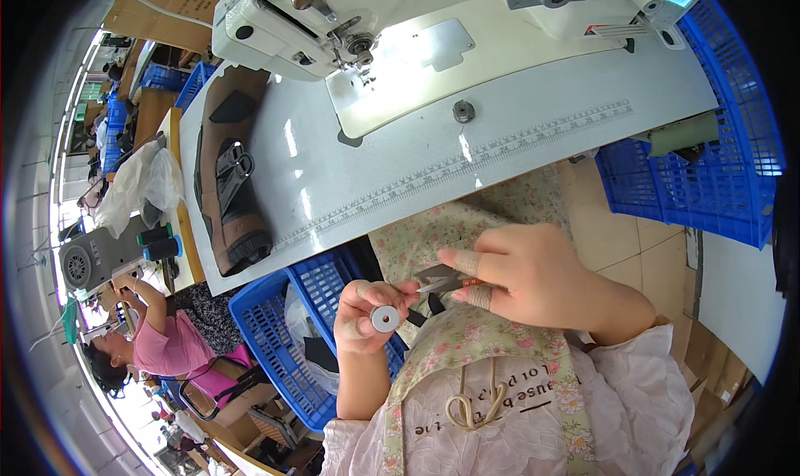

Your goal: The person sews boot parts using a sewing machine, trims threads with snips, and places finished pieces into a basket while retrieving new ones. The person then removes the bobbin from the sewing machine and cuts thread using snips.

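My left hand [367, 309] pinches a round metal bobbin [385, 308] with a hole in its middle; tape is wrapped on the thumb. In my right hand [525, 263], with tape on two fingers, is a pair of thread snips [440, 278]. Their blades point left and come close to my left fingertips; whether they touch a thread is too small to tell. Both hands are over my lap, in front of the floral apron [450, 351]. Beyond them, a small dark metal bobbin case [464, 111] lies on the grey sewing table [400, 172].
A white sewing machine [433, 47] stands at the table's far side. A brown and black piece [233, 172] with a buckle-like part lies at the left. Blue baskets stand below left [279, 343] and at the right [667, 180]. Farther left, a person in pink [175, 343] sits working.
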The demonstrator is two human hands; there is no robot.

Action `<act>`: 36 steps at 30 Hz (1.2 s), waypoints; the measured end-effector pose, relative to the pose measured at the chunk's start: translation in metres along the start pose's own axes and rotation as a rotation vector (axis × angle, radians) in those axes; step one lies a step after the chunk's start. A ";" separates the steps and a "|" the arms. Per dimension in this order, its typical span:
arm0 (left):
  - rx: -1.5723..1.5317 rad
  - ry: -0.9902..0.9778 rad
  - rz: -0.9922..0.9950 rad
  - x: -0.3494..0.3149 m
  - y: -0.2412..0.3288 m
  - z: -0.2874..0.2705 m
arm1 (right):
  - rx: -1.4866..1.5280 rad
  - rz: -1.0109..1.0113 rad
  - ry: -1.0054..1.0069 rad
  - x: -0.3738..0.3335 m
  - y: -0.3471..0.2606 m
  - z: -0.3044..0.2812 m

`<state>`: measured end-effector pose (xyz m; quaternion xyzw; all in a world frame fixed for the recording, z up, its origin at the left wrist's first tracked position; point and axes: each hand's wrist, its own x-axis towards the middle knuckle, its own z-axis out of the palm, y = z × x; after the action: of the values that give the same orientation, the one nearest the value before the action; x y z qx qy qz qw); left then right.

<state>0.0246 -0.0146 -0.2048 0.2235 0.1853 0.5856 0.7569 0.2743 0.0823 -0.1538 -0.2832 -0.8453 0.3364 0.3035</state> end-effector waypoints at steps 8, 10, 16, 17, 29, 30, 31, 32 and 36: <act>0.354 0.059 0.137 0.006 0.000 0.005 | -0.136 -0.071 0.038 -0.006 -0.006 0.017; 0.383 0.040 0.133 0.007 0.000 0.005 | -0.135 -0.076 0.028 -0.004 -0.007 0.018; 0.393 0.050 0.135 0.009 0.000 0.006 | -0.194 -0.096 0.009 -0.004 -0.006 0.020; 0.392 0.051 0.136 0.008 -0.001 0.005 | -0.204 -0.104 0.008 -0.003 -0.006 0.020; 0.350 0.084 0.067 0.006 -0.001 0.003 | -0.266 -0.218 0.088 0.005 -0.005 0.025; 0.341 0.086 0.069 0.006 -0.002 0.002 | -0.275 -0.232 0.087 0.006 -0.005 0.025; 0.332 0.088 0.071 0.006 -0.002 0.002 | -0.276 -0.231 0.088 0.006 -0.005 0.025; 0.332 0.087 0.070 0.006 -0.002 0.002 | -0.289 -0.228 0.077 0.006 -0.006 0.026; 0.319 0.059 0.092 0.006 -0.004 -0.003 | -0.299 -0.221 0.048 0.007 -0.007 0.026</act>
<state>0.0275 -0.0092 -0.2091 0.3319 0.2876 0.5891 0.6783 0.2493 0.0721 -0.1620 -0.2384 -0.9043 0.1648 0.3134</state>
